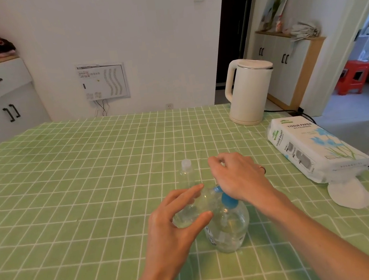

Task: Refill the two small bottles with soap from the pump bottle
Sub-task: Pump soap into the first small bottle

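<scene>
The left hand (177,223) grips one small bottle (195,206) between thumb and curled fingers, tipping it over so that its mouth points toward three o'clock, right at the blue nozzle (218,190) of the pump bottle (229,229). The pump bottle stands on the green checked tablecloth (68,176) near the middle of the table, a little toward the six o'clock edge where the person is. The right hand (238,175) lies over the pump head with its heel on top. Its fingers are bunched at the far end, and I cannot tell whether they pinch something small or nothing at all. The second small bottle (187,174) stands upright and capped just beyond, at about eleven o'clock from the pump bottle, apart from both hands. This looks like the filling of the first bottle, with the other not yet begun. To do it well, the bottle's mouth should sit snug under the nozzle tip before any press, since a clear neck against clear soap is hard to judge. Presses should be slow and full so the soap runs in rather than down the outside. The left hand should tilt the bottle only as far as needed, or soap may creep back out. The kettle (248,91) at one o'clock and the tissue pack (313,148) at three o'clock stand well apart.
</scene>
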Demonstrator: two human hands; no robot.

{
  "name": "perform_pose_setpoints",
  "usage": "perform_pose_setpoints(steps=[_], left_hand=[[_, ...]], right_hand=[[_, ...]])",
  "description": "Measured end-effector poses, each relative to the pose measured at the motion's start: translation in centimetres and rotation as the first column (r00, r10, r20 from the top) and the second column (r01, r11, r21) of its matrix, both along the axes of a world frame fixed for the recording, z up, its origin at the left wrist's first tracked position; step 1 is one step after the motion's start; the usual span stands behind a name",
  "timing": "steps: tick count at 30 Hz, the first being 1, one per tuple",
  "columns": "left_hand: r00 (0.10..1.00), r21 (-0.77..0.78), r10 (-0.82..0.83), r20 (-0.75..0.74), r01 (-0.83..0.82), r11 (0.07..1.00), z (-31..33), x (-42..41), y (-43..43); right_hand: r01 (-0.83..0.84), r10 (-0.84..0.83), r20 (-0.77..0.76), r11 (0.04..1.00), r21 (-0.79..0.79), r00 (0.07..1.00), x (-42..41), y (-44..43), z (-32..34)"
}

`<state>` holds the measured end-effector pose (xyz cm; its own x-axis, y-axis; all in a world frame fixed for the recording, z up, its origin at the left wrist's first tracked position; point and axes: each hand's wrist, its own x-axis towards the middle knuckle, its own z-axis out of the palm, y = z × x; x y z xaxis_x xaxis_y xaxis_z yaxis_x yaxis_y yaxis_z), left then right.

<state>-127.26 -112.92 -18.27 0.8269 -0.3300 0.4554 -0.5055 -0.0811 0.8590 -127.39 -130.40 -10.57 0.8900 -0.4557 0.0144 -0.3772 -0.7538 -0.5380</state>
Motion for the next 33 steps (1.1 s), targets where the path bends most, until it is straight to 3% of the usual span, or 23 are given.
perform_pose_setpoints(steps=[3, 10, 25, 33], left_hand=[[1.000, -0.009, -0.004, -0.001, 0.004, 1.000, 0.1, 0.0, 0.0], [1.000, -0.001, 0.000, 0.003, 0.000, 1.000, -0.1, 0.1, 0.0], [1.000, 0.019, -0.003, 0.010, 0.003, 1.000, 0.1, 0.1, 0.3], [1.000, 0.032, 0.005, 0.001, -0.005, 0.999, -0.4, 0.2, 0.0]], right_hand=[[-0.014, 0.014, 0.011, 0.999, -0.031, 1.000, 0.0, 0.0, 0.3], [-0.002, 0.003, -0.011, 0.994, 0.113, 1.000, 0.5, -0.4, -0.8], [-0.004, 0.004, -0.003, 0.998, 0.061, 1.000, 0.3, -0.2, -0.2], [-0.016, 0.018, -0.016, 0.987, 0.160, 1.000, 0.4, -0.2, -1.2]])
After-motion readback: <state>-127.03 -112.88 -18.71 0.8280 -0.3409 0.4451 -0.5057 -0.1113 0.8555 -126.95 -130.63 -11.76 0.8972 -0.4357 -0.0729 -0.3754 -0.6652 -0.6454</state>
